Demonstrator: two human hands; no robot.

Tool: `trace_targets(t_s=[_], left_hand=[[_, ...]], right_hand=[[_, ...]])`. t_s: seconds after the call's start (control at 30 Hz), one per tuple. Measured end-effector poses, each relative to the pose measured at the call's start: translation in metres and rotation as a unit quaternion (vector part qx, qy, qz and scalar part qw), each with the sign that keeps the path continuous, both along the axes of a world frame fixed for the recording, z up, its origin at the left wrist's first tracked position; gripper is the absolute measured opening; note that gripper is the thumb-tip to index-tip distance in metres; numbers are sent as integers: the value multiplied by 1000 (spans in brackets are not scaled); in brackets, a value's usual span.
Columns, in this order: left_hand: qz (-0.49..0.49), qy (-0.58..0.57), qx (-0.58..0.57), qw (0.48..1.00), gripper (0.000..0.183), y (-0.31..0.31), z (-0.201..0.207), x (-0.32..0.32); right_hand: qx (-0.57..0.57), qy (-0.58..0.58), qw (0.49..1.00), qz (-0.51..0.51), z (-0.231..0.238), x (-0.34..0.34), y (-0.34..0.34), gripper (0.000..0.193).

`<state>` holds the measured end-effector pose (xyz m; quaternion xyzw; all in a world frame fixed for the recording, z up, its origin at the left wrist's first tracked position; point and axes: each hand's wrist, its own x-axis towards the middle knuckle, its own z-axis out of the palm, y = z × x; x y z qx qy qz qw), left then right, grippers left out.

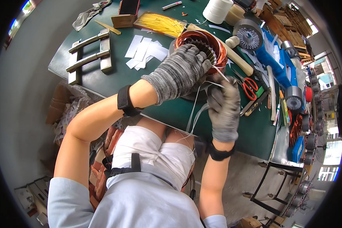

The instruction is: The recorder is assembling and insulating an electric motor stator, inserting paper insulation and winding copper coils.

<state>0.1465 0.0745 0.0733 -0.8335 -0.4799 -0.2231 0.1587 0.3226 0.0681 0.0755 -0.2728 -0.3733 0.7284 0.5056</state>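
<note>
A motor stator wound with copper wire lies on the green table in front of me. My left hand, in a grey knitted glove, has its fingers curled together over the near rim of the stator's windings. To the right of it, my right hand, in a similar glove, is smeared by motion. Its fingers appear closed on a white cord, which stretches from the windings to them. Loose lengths of white cord hang below, between my hands, toward the table's near edge.
Red-handled scissors and a wooden mallet lie right of the stator. Farther right stand a blue bin and a metal stator core. Left are white paper slips, yellow strips and a metal stand.
</note>
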Motion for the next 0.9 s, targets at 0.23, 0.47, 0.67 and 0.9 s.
trace_targets(t_s=[0.23,0.47,0.67,0.9], left_hand=[[-13,-38,-10,999,49,-1,0,-3],[-25,-10,51,998,38,1,-9,-2],[-52,-69,34,996,43,-4,8,3],[-80,-88,15,993,32,15,3,7]], right_hand=[[207,-284,935,50,26,9,-14,27],[18,141,990,2,-45,-21,-25,24],[3,55,998,11,-25,-10,-28,29],[-45,-97,994,-35,-76,-2,-87,21]])
